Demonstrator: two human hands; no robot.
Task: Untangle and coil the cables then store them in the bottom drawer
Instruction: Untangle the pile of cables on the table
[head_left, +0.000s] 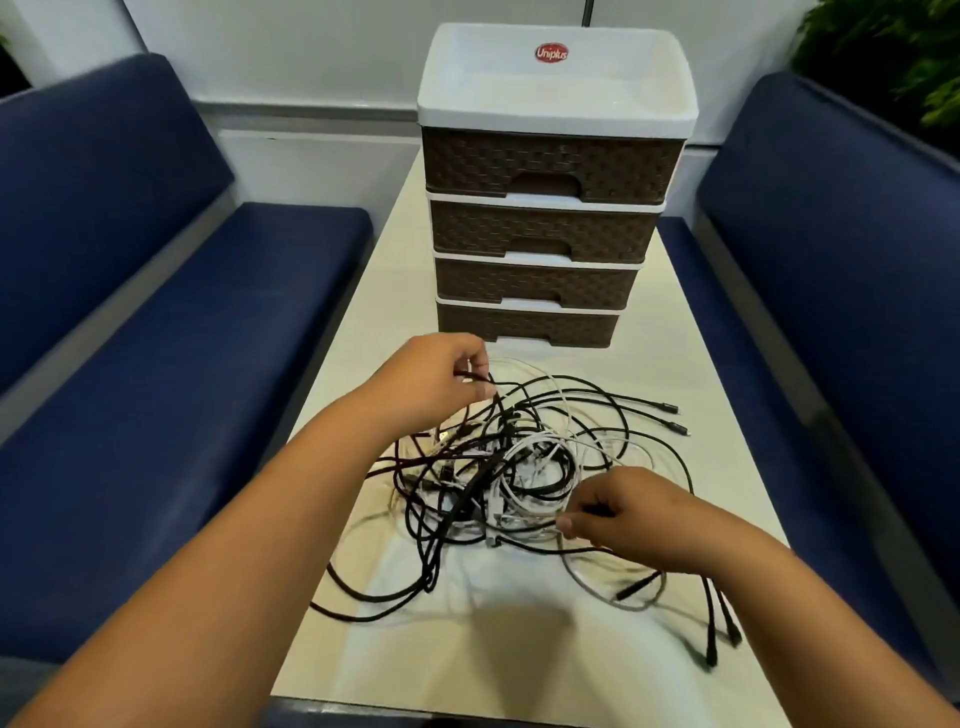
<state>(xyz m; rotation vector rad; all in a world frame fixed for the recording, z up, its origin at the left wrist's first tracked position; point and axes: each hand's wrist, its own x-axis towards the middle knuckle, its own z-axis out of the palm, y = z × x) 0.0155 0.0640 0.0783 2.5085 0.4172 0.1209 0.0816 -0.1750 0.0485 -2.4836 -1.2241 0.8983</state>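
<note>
A tangled heap of black and white cables (498, 467) lies in the middle of the cream table (363, 332). My left hand (436, 379) is at the heap's far left edge, fingers pinched on a black cable. My right hand (628, 514) is at the heap's near right side, pinching a black cable; white strands run under its fingertips. Behind the heap stands a brown woven drawer unit (545, 228) with a white top tray. Its bottom drawer (527, 325) is closed, like the three above it.
Blue padded benches flank the narrow table, one on the left (156, 338) and one on the right (831, 312). Loose black cable ends (719, 639) trail near the table's front right. A green plant (893, 57) is at the far right.
</note>
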